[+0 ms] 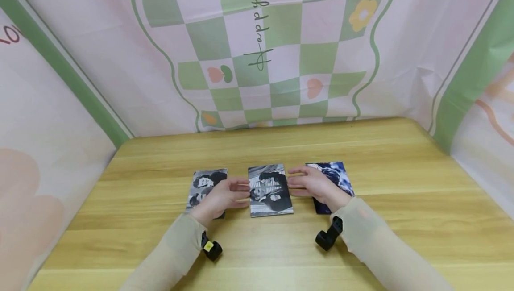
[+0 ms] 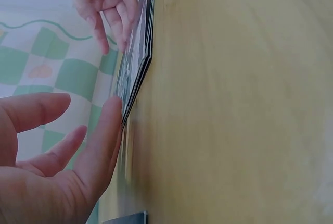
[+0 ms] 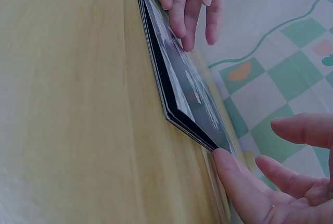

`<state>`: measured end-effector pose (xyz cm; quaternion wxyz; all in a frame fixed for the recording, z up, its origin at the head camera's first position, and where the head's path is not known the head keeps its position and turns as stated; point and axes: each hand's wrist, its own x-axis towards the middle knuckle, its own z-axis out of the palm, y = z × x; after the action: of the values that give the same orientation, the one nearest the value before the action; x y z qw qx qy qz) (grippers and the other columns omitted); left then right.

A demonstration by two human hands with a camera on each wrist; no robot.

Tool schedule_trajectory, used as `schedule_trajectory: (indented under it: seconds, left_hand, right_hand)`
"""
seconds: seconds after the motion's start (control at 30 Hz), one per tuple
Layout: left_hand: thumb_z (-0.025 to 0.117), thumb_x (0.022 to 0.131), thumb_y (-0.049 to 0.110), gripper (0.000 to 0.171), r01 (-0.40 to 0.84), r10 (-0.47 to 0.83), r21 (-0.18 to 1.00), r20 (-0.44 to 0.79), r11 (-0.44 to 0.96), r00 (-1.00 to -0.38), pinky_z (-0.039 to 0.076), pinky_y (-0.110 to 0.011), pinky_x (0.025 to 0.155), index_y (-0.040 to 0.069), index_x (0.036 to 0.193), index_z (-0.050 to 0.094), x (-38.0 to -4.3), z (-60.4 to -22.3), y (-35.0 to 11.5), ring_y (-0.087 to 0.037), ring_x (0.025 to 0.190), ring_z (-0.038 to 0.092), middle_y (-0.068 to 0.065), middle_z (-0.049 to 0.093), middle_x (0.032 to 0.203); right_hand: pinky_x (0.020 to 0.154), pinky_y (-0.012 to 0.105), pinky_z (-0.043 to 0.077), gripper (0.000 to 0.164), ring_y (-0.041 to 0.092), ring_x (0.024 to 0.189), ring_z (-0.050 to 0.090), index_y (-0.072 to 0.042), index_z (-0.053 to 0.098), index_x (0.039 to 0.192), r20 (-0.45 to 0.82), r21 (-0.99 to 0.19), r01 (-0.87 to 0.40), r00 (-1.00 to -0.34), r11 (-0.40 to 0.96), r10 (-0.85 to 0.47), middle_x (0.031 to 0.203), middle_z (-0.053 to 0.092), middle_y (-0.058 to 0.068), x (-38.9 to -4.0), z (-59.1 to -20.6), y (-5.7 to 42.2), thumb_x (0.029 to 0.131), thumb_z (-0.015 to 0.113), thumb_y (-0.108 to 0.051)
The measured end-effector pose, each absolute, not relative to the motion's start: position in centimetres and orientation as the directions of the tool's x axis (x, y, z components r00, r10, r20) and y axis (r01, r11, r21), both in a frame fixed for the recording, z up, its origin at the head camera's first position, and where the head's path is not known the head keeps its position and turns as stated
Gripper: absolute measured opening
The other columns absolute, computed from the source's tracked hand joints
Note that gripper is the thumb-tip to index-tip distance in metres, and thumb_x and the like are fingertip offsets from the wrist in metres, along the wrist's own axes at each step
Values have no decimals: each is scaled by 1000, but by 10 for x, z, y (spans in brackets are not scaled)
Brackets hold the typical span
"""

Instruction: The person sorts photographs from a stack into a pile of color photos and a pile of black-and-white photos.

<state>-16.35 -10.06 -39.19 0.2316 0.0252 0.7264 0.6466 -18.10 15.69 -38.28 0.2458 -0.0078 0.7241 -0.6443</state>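
Observation:
Flat on the table lies a small stack of black-and-white photo cards (image 1: 272,193), its top card showing several people. My left hand (image 1: 224,198) is at its left edge with fingers extended, and my right hand (image 1: 317,186) is at the opposite edge in the same way. Seen from the left wrist, a fingertip meets the side of the stack (image 2: 139,52), whose layers show along the edge. The right wrist view shows a fingertip right at the corner of the slightly uneven stack (image 3: 179,83). Neither hand grips anything.
Another black-and-white photo card (image 1: 204,183) lies to the left, partly under my left hand in view. A blue-toned photo card (image 1: 339,177) lies to the right, partly hidden by my right hand. Behind the wooden table (image 1: 257,251) hangs a checkered cloth (image 1: 285,59).

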Motion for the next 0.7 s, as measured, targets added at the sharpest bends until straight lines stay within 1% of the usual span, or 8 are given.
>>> schedule_trajectory:
  seconds: [0.1,0.37,0.47,0.7]
  left_hand:
    - [50,93,-7,41,-262,330,951,-302,162,-894,55,-40,92,-10,133,43,-163,-391,-102,-40,119,52,-30,48,131]
    - [47,93,-9,38,-272,321,950,-309,157,-895,56,-39,90,-9,131,44,-162,-392,-103,-35,115,56,-29,50,129]
    - [46,93,-9,38,-279,317,948,-315,155,-895,56,-39,90,-9,131,45,-162,-392,-103,-35,116,55,-29,50,129]
    - [47,93,-9,38,-284,309,945,-322,164,-895,56,-39,90,-9,131,45,-162,-392,-102,-37,117,54,-28,51,129]
  right_hand:
    - [97,39,53,48,41,124,47,11,30,140,-343,-938,304,-880,165,-328,137,39,34,-181,-384,157,97,47,-4]
    - [96,36,53,48,39,125,46,10,31,140,-345,-937,306,-879,167,-328,138,39,32,-183,-385,159,98,47,-5]
    - [97,37,52,49,40,126,45,11,29,141,-337,-940,296,-879,169,-338,138,38,33,-182,-385,159,98,46,-5]
    - [98,38,52,48,40,125,46,11,30,140,-334,-942,295,-881,163,-336,138,39,33,-181,-385,158,97,46,-4]
